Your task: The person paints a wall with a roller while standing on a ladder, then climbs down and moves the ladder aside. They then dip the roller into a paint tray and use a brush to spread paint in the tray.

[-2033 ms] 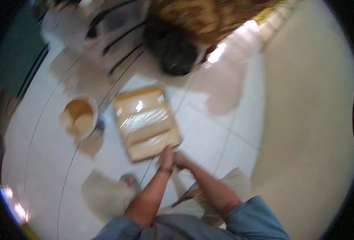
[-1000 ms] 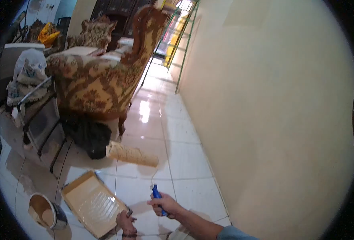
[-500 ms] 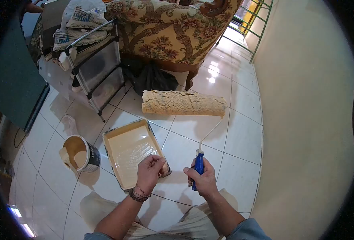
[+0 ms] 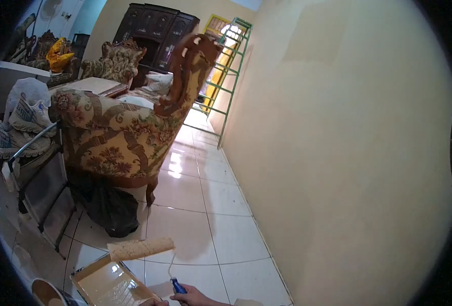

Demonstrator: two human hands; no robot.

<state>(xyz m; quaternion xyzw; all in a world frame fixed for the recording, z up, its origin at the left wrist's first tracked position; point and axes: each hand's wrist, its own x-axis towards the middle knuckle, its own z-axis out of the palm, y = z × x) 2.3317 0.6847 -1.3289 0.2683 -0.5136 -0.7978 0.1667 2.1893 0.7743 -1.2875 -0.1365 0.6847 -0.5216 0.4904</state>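
The blue handle of a paint roller [image 4: 142, 248] is gripped in my right hand [image 4: 199, 297], low in the view. Its cream-coated sleeve hangs over the far end of the paint tray [image 4: 85, 295], which has cream paint in it. My left hand [image 4: 154, 303] is at the tray's near right corner, mostly cut off by the bottom edge. Its visible fingers look closed together; what they hold, if anything, is hidden. Left of the tray stands a paint bucket [image 4: 47, 291], partly out of view.
A cream wall [image 4: 338, 168] runs along the right. Ahead are a floral sofa [image 4: 119, 143], a black plastic bag [image 4: 116, 214] and a rack [image 4: 42, 191] holding shoes [image 4: 27, 127]. Green scaffolding [image 4: 228, 92] stands against the wall farther back, near a dark cabinet [image 4: 154, 38].
My view has tilted up and toward the wall, so the hands, tray and bucket now sit at the bottom. The roller remains in my right hand, its sleeve now overlapping the tray's far end.
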